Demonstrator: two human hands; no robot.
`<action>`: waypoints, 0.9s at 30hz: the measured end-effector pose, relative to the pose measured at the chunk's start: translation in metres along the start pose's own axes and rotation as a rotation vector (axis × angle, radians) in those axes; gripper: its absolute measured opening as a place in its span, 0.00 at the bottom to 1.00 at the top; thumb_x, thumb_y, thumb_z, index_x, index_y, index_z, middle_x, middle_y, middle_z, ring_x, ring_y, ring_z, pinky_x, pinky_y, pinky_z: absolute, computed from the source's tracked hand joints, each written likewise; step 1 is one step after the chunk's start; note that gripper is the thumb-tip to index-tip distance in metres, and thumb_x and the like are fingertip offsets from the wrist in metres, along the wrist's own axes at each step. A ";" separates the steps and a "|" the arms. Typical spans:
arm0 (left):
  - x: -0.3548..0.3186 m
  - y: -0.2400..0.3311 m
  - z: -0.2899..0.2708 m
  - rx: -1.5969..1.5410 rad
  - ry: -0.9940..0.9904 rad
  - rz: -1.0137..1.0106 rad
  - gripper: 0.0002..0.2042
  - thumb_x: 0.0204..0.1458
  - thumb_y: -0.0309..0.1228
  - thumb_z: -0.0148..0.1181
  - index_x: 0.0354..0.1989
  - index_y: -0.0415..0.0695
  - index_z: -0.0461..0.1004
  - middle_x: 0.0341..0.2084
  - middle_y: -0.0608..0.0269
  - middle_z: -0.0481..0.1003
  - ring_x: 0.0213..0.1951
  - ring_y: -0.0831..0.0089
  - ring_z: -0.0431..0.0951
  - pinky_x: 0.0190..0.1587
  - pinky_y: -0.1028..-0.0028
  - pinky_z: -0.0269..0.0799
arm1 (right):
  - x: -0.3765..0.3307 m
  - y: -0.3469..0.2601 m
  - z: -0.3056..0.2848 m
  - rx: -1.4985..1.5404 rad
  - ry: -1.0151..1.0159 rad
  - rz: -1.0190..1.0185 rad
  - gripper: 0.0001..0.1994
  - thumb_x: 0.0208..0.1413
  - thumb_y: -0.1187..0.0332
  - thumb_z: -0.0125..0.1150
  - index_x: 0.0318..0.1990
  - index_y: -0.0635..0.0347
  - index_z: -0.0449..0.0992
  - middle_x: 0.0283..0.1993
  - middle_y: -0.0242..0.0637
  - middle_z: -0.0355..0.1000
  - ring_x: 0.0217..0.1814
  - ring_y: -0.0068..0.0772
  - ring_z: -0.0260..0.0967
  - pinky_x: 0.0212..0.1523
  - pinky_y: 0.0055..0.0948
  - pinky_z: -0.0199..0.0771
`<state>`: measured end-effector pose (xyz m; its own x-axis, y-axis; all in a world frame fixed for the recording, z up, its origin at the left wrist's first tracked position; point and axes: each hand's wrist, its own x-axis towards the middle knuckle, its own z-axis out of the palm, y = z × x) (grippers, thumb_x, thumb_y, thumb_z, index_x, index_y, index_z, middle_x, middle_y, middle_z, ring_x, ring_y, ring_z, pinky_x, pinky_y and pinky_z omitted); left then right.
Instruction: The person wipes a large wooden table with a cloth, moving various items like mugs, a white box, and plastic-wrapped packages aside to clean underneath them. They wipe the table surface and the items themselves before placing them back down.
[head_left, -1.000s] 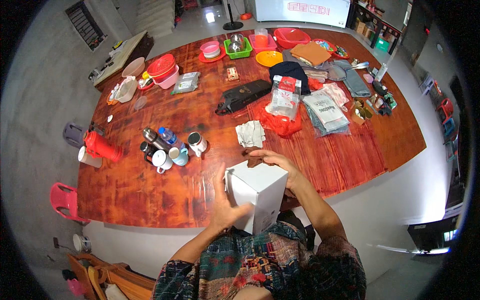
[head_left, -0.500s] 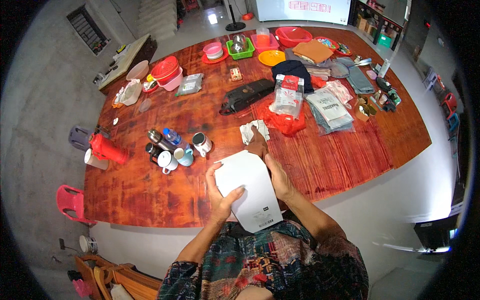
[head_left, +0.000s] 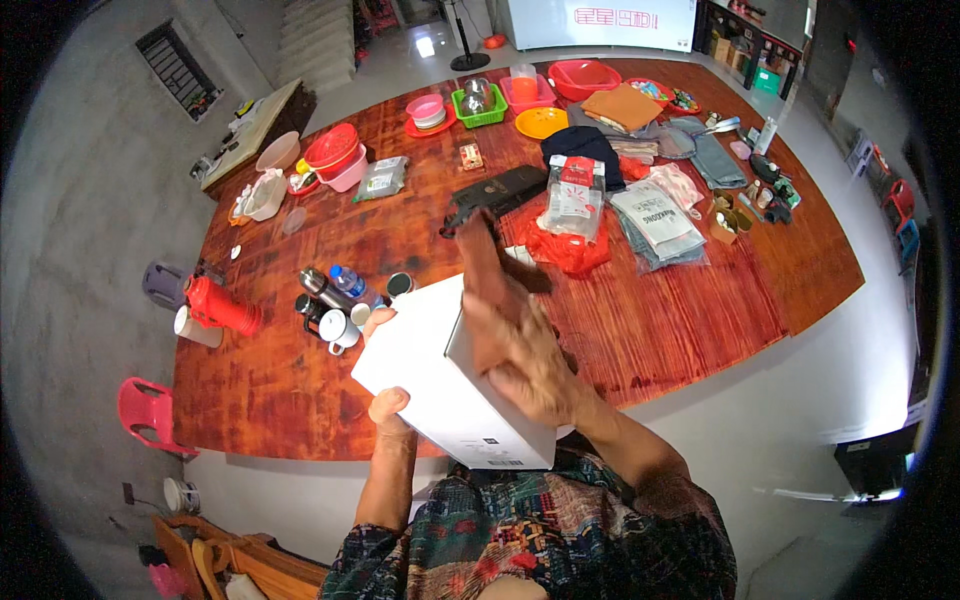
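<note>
A white cardboard box (head_left: 420, 345) is held tilted above the table's near edge. My left hand (head_left: 388, 402) grips its left side, thumb toward me and fingers on the far edge. Over the box's right side, my right hand (head_left: 535, 365) is closed on a brown cloth (head_left: 484, 262), pressed on or close to the box and smeared by motion. Behind the brown cloth a bit of white cloth (head_left: 520, 255) shows on the table. Left of the box stand a white lidded mug (head_left: 338, 328), a steel flask (head_left: 322, 286) and a blue-capped bottle (head_left: 350, 282).
On the wooden table (head_left: 290, 400), a black pouch (head_left: 505, 188), a red plastic bag (head_left: 575, 250) and packed clothes (head_left: 660, 222) lie beyond my hands. Red basins (head_left: 585, 75) and a green basket (head_left: 480, 108) stand farther back. A red thermos jug (head_left: 222, 305) is at the left.
The box has turned and shifted left, so its right side now shows. My right hand has moved from the box's edge onto that side, with the brown cloth raised.
</note>
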<state>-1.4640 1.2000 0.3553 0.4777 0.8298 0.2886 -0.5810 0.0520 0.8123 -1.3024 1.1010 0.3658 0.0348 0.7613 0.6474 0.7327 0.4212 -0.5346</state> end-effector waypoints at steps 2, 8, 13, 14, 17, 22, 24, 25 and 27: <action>0.003 0.003 0.003 0.016 0.043 0.038 0.43 0.28 0.43 0.64 0.59 0.46 0.55 0.45 0.52 0.66 0.47 0.59 0.70 0.51 0.62 0.68 | 0.019 0.005 -0.001 0.250 0.037 0.201 0.33 0.56 0.60 0.51 0.68 0.55 0.50 0.66 0.60 0.49 0.66 0.60 0.50 0.64 0.48 0.52; 0.005 0.016 -0.001 0.051 0.116 0.091 0.40 0.34 0.40 0.62 0.60 0.48 0.53 0.41 0.55 0.65 0.43 0.62 0.71 0.45 0.66 0.72 | -0.022 0.027 0.034 0.287 0.003 0.473 0.29 0.64 0.52 0.37 0.68 0.56 0.49 0.56 0.58 0.57 0.59 0.60 0.55 0.59 0.48 0.56; 0.004 0.006 -0.016 0.139 0.117 0.118 0.38 0.36 0.36 0.59 0.61 0.49 0.52 0.41 0.54 0.65 0.42 0.63 0.71 0.44 0.66 0.72 | -0.049 0.019 0.050 0.456 0.040 0.827 0.29 0.64 0.50 0.34 0.65 0.62 0.54 0.58 0.62 0.56 0.64 0.62 0.50 0.63 0.46 0.50; 0.004 0.002 -0.018 0.145 0.134 0.117 0.38 0.36 0.36 0.59 0.61 0.49 0.52 0.41 0.54 0.65 0.42 0.63 0.71 0.44 0.67 0.72 | -0.055 0.013 0.056 0.427 0.153 0.830 0.29 0.64 0.50 0.34 0.64 0.64 0.55 0.56 0.62 0.58 0.62 0.63 0.52 0.62 0.47 0.51; 0.003 -0.004 -0.018 0.141 0.154 0.095 0.39 0.35 0.37 0.60 0.61 0.49 0.52 0.42 0.54 0.65 0.42 0.63 0.71 0.44 0.67 0.71 | -0.061 -0.002 0.046 0.298 0.054 0.749 0.27 0.64 0.55 0.37 0.64 0.67 0.54 0.60 0.59 0.56 0.64 0.62 0.49 0.64 0.48 0.48; 0.003 -0.015 -0.012 0.175 -0.039 0.083 0.44 0.28 0.40 0.65 0.59 0.47 0.53 0.43 0.54 0.65 0.45 0.63 0.69 0.47 0.68 0.68 | -0.036 -0.019 0.022 0.257 0.113 0.243 0.28 0.64 0.57 0.40 0.67 0.62 0.50 0.67 0.54 0.50 0.70 0.58 0.42 0.67 0.48 0.44; -0.001 -0.023 -0.003 0.127 -0.090 -0.003 0.45 0.26 0.41 0.68 0.58 0.46 0.52 0.44 0.55 0.65 0.48 0.63 0.68 0.50 0.67 0.66 | -0.021 -0.014 0.005 0.246 0.156 0.157 0.27 0.62 0.54 0.42 0.64 0.60 0.59 0.66 0.53 0.52 0.70 0.56 0.44 0.67 0.50 0.42; -0.004 -0.027 -0.006 0.103 -0.139 -0.034 0.45 0.26 0.42 0.68 0.58 0.46 0.52 0.45 0.55 0.65 0.48 0.63 0.67 0.50 0.67 0.66 | -0.016 -0.010 -0.001 0.181 0.175 0.076 0.26 0.61 0.54 0.43 0.62 0.59 0.62 0.65 0.52 0.54 0.70 0.55 0.45 0.66 0.50 0.42; -0.007 -0.028 -0.008 0.036 -0.251 -0.081 0.45 0.26 0.43 0.69 0.57 0.45 0.52 0.46 0.55 0.65 0.49 0.62 0.67 0.51 0.67 0.65 | -0.004 -0.004 -0.019 0.098 0.153 -0.048 0.21 0.57 0.56 0.47 0.53 0.58 0.71 0.59 0.50 0.60 0.65 0.53 0.52 0.62 0.49 0.48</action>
<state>-1.4562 1.1974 0.3267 0.6728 0.6595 0.3354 -0.5128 0.0888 0.8539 -1.2923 1.0871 0.3761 0.1103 0.6585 0.7444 0.6667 0.5064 -0.5468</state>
